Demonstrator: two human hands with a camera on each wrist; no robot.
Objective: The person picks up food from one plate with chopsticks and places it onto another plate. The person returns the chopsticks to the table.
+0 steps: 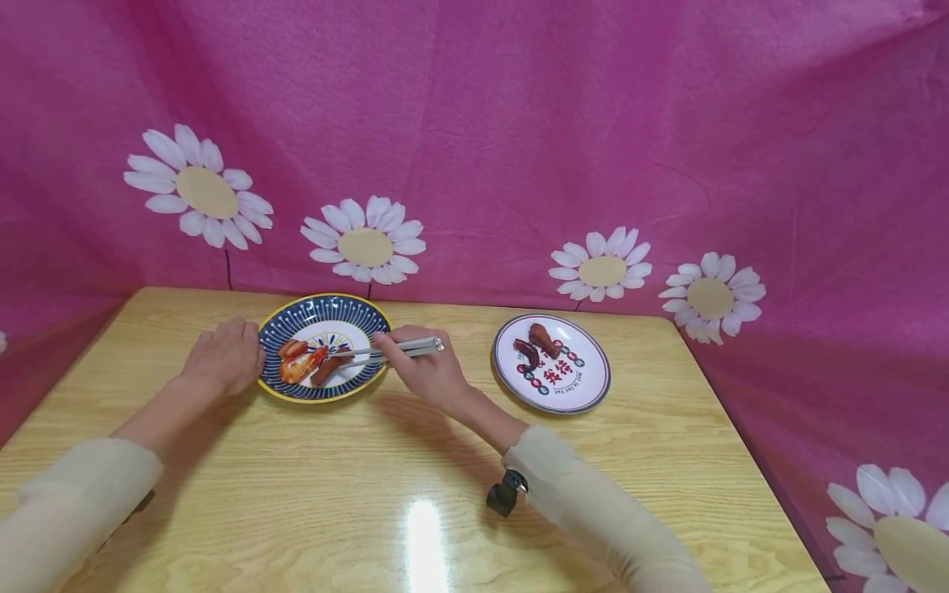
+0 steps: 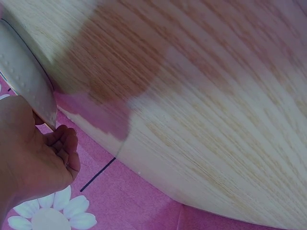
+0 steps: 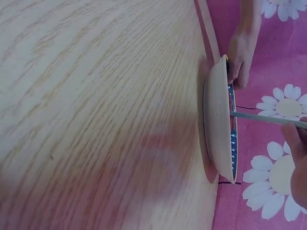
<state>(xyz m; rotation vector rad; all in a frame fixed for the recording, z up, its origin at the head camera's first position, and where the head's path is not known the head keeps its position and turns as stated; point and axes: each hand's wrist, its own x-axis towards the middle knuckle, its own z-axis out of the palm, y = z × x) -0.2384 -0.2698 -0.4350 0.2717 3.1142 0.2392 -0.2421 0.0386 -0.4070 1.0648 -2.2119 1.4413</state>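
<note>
A: Plates?
B: Two: blue plate (image 1: 326,306) left, with three food pieces (image 1: 300,367); white plate (image 1: 587,385) right, with two brown pieces (image 1: 544,339).
A: Hands?
B: Left hand (image 1: 230,356) pinches the blue rim; right hand (image 1: 427,371), fingers curled, grips two chopsticks (image 1: 423,347).

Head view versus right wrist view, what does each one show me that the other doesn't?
Only the head view shows the white plate with red characters, the two meat pieces on it, and the light sleeves. Only the right wrist view shows the pale outer wall of the blue-patterned plate side-on. Both show that plate, the left hand at its rim, the right hand holding chopsticks, the wooden table and the daisy-print cloth.
</note>
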